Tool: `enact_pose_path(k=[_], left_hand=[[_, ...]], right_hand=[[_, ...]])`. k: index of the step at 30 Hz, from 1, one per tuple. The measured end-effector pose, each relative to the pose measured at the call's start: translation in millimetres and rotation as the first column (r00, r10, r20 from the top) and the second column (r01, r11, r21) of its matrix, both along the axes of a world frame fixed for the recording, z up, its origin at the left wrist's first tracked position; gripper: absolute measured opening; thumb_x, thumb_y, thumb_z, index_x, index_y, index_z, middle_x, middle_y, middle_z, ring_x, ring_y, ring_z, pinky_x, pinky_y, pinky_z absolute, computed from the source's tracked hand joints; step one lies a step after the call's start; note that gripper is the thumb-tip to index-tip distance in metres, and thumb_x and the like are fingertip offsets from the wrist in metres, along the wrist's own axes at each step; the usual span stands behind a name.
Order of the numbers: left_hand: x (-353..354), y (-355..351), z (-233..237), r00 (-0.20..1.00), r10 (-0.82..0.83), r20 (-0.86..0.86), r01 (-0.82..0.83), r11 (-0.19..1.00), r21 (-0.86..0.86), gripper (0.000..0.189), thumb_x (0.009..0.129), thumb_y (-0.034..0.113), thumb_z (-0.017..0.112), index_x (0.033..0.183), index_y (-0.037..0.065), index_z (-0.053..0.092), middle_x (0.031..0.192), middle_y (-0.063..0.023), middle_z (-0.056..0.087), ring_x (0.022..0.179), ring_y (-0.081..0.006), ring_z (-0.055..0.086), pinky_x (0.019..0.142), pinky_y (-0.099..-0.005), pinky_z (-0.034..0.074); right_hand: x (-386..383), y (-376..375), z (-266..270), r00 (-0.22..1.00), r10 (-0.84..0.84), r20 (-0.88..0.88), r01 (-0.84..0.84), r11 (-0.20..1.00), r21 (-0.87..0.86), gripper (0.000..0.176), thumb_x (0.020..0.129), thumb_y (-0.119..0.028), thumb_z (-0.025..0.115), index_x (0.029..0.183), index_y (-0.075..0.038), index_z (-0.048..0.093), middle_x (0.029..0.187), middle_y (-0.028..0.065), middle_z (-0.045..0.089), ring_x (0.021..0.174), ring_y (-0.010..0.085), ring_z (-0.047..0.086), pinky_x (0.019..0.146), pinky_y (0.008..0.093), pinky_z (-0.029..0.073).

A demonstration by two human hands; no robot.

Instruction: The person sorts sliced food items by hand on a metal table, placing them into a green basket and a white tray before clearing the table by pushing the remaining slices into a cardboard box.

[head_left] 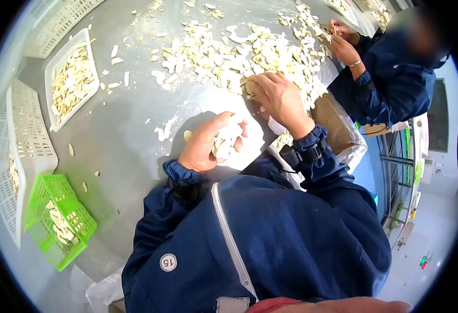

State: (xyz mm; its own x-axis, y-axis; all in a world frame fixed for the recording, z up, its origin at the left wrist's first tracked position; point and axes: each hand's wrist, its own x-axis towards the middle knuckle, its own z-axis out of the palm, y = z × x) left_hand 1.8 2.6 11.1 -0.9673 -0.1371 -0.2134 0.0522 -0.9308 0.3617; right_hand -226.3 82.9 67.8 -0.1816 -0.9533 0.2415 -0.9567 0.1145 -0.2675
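I wear a navy blue work jacket [270,235] with long sleeves that end in gathered cuffs at both wrists. A white zip line [229,235] runs down its front. A round white badge [168,262] marked 15 sits on the left side. A black strap [306,154] circles my right wrist. My left hand [203,148] and right hand [278,99] are bare.

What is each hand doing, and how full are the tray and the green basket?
left hand: cupped, holding slices
right hand: palm down on the pile
pile: spread loose over the table
white tray: nearly full of slices
green basket: partly filled
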Motion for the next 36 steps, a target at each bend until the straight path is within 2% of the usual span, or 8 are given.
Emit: enact_pose_path(k=[5, 8, 10, 12, 15, 23, 30, 36], left_hand=[[-0.6, -0.4, -3.3, 0.998, 0.001, -0.059, -0.001, 1.0, 0.007, 0.044, 0.11, 0.038, 0.053, 0.131, 0.001, 0.062, 0.107, -0.0094, 0.069, 0.082, -0.0155, 0.068, 0.056, -0.0251, 0.049], [-0.7, 0.0, 4.6, 0.996, 0.043, -0.074, -0.048, 0.997, -0.063, 0.046, 0.111, 0.039, 0.05, 0.135, 0.001, 0.061, 0.109, -0.0094, 0.069, 0.084, -0.0154, 0.068, 0.056, -0.025, 0.05], [-1.2, 0.1, 6.2, 0.995, 0.071, -0.065, -0.076, 0.993, -0.091, 0.048, 0.111, 0.04, 0.048, 0.138, 0.002, 0.06, 0.11, -0.0095, 0.068, 0.085, -0.0154, 0.067, 0.056, -0.0244, 0.05], [-3.5, 1.1, 8.2, 0.989, 0.137, -0.052, -0.137, 0.991, 0.006, 0.05, 0.111, 0.041, 0.047, 0.138, -0.001, 0.057, 0.108, -0.0128, 0.069, 0.08, -0.0164, 0.068, 0.047, -0.0229, 0.048], [-2.3, 2.5, 2.5, 0.979, 0.187, -0.075, -0.184, 0.982, 0.05, 0.054, 0.112, 0.044, 0.047, 0.139, -0.002, 0.056, 0.108, -0.0151, 0.07, 0.079, -0.0172, 0.068, 0.043, -0.0223, 0.048], [-2.8, -1.8, -0.3, 0.984, 0.154, -0.091, -0.154, 0.988, 0.002, 0.06, 0.112, 0.052, 0.041, 0.139, 0.001, 0.06, 0.106, -0.0111, 0.071, 0.075, -0.0148, 0.068, 0.043, -0.0221, 0.045], [-2.0, 0.1, 7.7, 0.98, 0.197, -0.009, -0.197, 0.98, -0.025, 0.052, 0.113, 0.046, 0.042, 0.121, -0.001, 0.063, 0.099, -0.0151, 0.071, 0.069, -0.0151, 0.067, 0.04, -0.0217, 0.044], [-2.2, 0.1, -2.2, 0.985, 0.155, -0.077, -0.162, 0.981, -0.103, 0.043, 0.111, 0.043, 0.049, 0.12, 0.004, 0.063, 0.1, -0.0103, 0.069, 0.073, -0.013, 0.065, 0.042, -0.0227, 0.041]], right_hand=[[-13.0, 8.7, 6.3, 0.974, -0.186, 0.127, 0.194, 0.979, -0.055, 0.021, 0.102, -0.015, 0.063, 0.116, -0.005, 0.075, 0.099, 0.0151, 0.075, 0.083, 0.0328, 0.073, 0.076, 0.0396, 0.058], [-4.6, 10.9, 20.0, 0.875, -0.227, 0.428, 0.215, 0.974, 0.076, 0.024, 0.104, -0.018, 0.064, 0.119, -0.004, 0.075, 0.099, 0.0144, 0.075, 0.081, 0.0246, 0.072, 0.075, 0.0354, 0.057], [3.6, 8.1, 28.4, 0.623, -0.081, 0.778, -0.025, 0.992, 0.123, 0.03, 0.109, -0.02, 0.064, 0.127, 0.003, 0.07, 0.106, 0.0017, 0.073, 0.091, 0.0098, 0.065, 0.08, 0.0272, 0.055], [16.4, -1.8, 29.0, 0.611, 0.008, 0.792, -0.038, 0.999, 0.02, 0.029, 0.102, -0.026, 0.071, 0.12, -0.004, 0.075, 0.1, 0.0121, 0.075, 0.085, 0.0188, 0.071, 0.076, 0.0332, 0.055], [10.7, -11.1, 29.3, 0.901, -0.001, 0.435, -0.031, 0.997, 0.066, 0.026, 0.101, -0.025, 0.072, 0.117, -0.006, 0.077, 0.097, 0.0128, 0.074, 0.083, 0.0225, 0.071, 0.075, 0.0352, 0.056], [-1.2, 51.1, 14.1, 0.931, -0.255, 0.26, 0.197, 0.953, 0.23, 0.028, 0.095, -0.028, 0.075, 0.115, -0.008, 0.077, 0.101, 0.0114, 0.074, 0.081, 0.0256, 0.072, 0.075, 0.0361, 0.058], [-14.3, 38.9, 11.7, 0.96, -0.28, -0.003, 0.28, 0.96, 0.016, 0.029, 0.093, -0.011, 0.066, 0.121, -0.015, 0.074, 0.107, 0.0092, 0.073, 0.095, 0.0329, 0.072, 0.08, 0.0421, 0.059], [-6.7, -45.7, 0.4, 0.986, 0.118, -0.122, -0.145, 0.959, -0.243, 0.03, 0.092, -0.01, 0.065, 0.118, -0.016, 0.077, 0.111, 0.0064, 0.074, 0.1, 0.0297, 0.07, 0.088, 0.0395, 0.058]])
